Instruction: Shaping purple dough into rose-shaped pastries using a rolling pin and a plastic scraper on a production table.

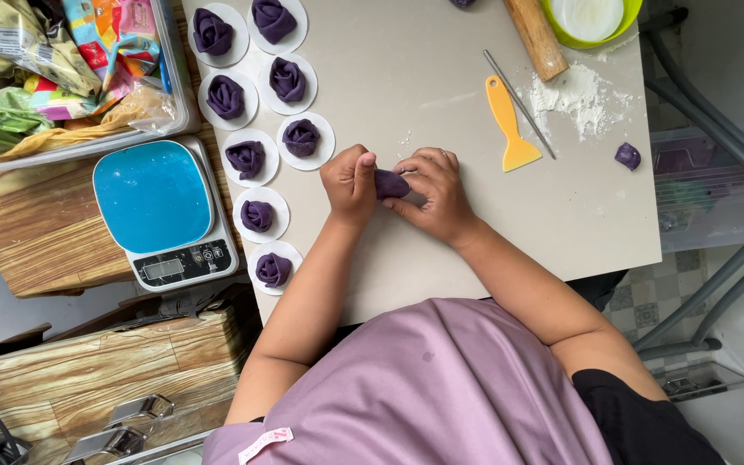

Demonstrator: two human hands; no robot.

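Pinching a purple dough piece [391, 183] between both hands over the grey mat [441, 77]. Left hand [350, 182] curled into a loose fist, thumb and fingers pressed onto the dough's left end. Right hand [431, 194] fingers bent, tips closed on the dough's right side and underside. Dough is dark violet, matte, smooth, a short stubby roll shape; only its middle shows between the two hands, rest is covered by fingers. Can't tell whether it rests on the mat or is lifted just off it.

Left of the grip: rows of finished purple dough roses [301, 137], each with spiral folded petals, each sitting on its own round white paper [319, 155]. The nearest rose is just beside the left hand, not touching. Further left, a kitchen scale [165, 211] with a blue top on a wooden surface, and beyond it a clear tub [178, 103] of packets and greens.

Right of the grip and farther from the body: yellow scraper [510, 125] flat on the mat, a thin metal rod [520, 103] lying beside it, a flour patch [574, 93], a wooden rolling pin [535, 36], a green bowl [633, 13] at the mat's far edge. A small purple dough lump [628, 156] sits alone well to the right, near the mat's edge.

Person wears a lilac top [432, 396], forearms bare.
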